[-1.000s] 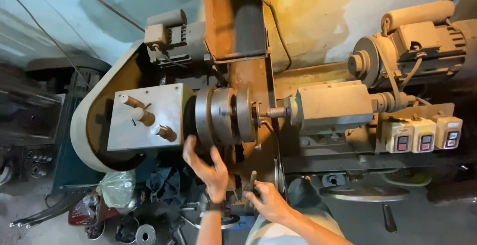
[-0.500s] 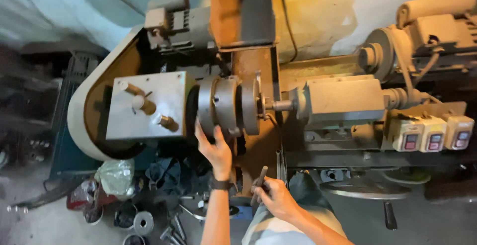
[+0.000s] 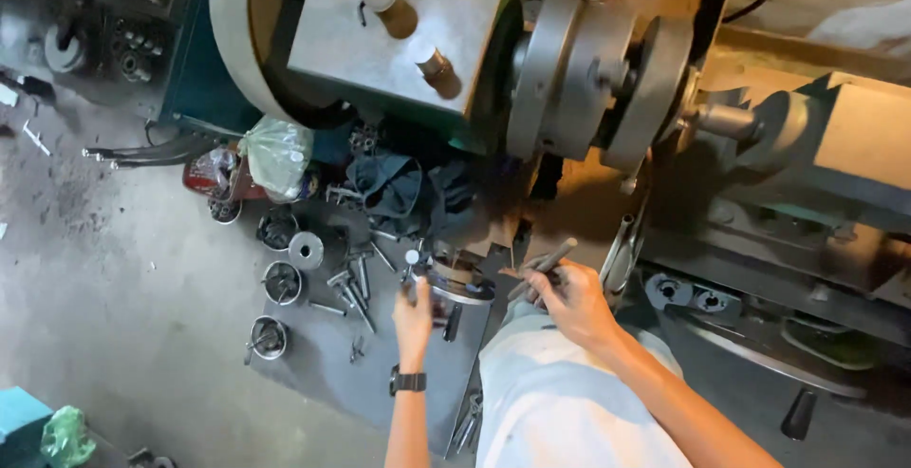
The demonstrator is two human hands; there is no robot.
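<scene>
Left hand (image 3: 414, 316) clamped on a round metal part (image 3: 459, 283), right hand (image 3: 567, 299) gripping a rod (image 3: 544, 266) below the chuck (image 3: 596, 74).

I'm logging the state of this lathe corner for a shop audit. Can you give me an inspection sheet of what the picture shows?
Surface: grey floor sheet under the machine, dusty concrete around it.
Job's things: thin metal rod in the right hand; round metal part by the left hand; lathe chuck above.
Clutter: small metal cups, loose bolts, dark rags, plastic bag.
Grips: left hand reaching at the round part, grip unclear; right hand closed on the rod.
Cables: dark hoses on the floor at left.
Surroundings: grey gearbox cover with knobs.
</scene>
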